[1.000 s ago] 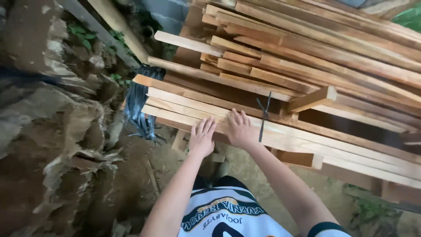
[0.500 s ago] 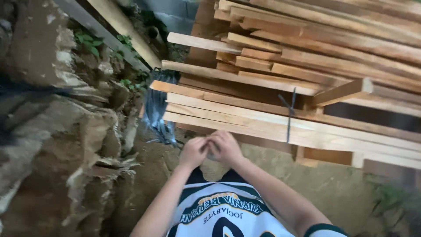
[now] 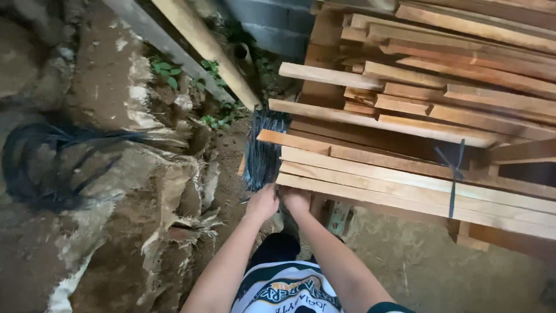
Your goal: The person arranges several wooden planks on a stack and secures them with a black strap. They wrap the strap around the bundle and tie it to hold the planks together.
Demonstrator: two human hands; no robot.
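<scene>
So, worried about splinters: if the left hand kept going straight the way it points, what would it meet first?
Probably the black strap bundle hanging just beyond the left hand, beside the plank ends; depth is unclear.

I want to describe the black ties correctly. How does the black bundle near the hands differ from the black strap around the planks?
The black bundle is many thin strands hanging together at the plank ends; the black strap is one single band. The bundle hangs loose just above the left hand and right hand; the strap is tied tight around the planks, far from both hands. Both are black and thin.

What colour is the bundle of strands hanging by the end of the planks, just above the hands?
Black, with a slight sheen: the bundle of strands, seen in the head view.
</scene>
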